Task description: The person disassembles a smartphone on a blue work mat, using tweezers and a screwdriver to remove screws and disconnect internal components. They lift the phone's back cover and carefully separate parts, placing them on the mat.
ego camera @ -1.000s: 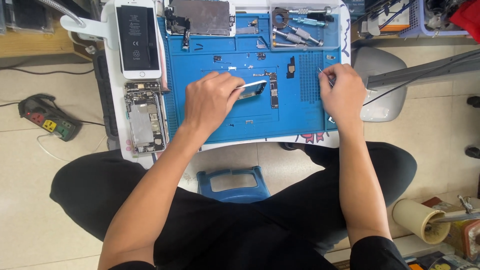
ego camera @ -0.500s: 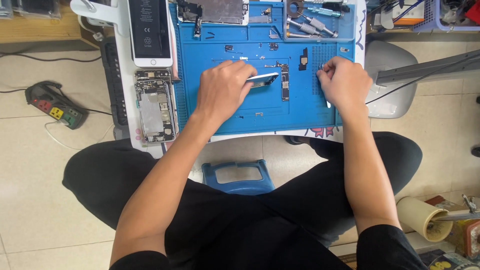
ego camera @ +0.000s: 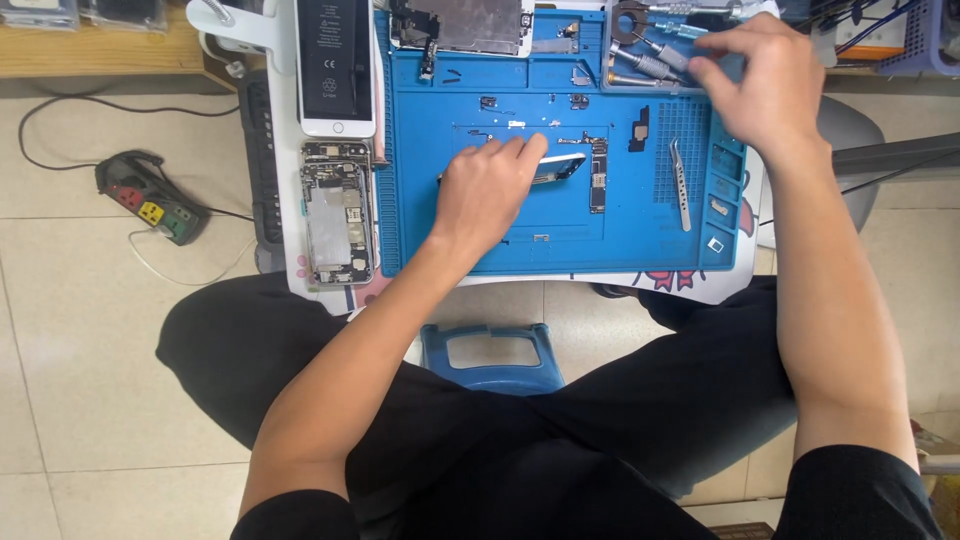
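1. The left hand (ego camera: 487, 190) rests palm-down near the middle of the blue repair mat (ego camera: 560, 255), fingers curled over a slim silver-edged phone part (ego camera: 560, 168) and pinning it to the mat — only the part's right end shows past the fingertips.
2. A narrow logic board (ego camera: 598, 178) lies upright on the mat just beside that part's right end.
3. The right hand (ego camera: 765, 80) is up at the mat's top right corner, fingers bent over the tool tray (ego camera: 625, 50) where screwdrivers (ego camera: 650, 62) lie; I cannot tell whether it grips any of them.
4. Metal tweezers (ego camera: 681, 185) lie loose on the mat, below the right hand and well apart from it.
5. Left of the mat sit an opened phone chassis (ego camera: 337, 215) and, above it, a white phone with its battery exposed (ego camera: 335, 62).
6. A blue stool (ego camera: 490, 355) shows between the person's knees — a power strip (ego camera: 150, 205) lies on the floor at left.
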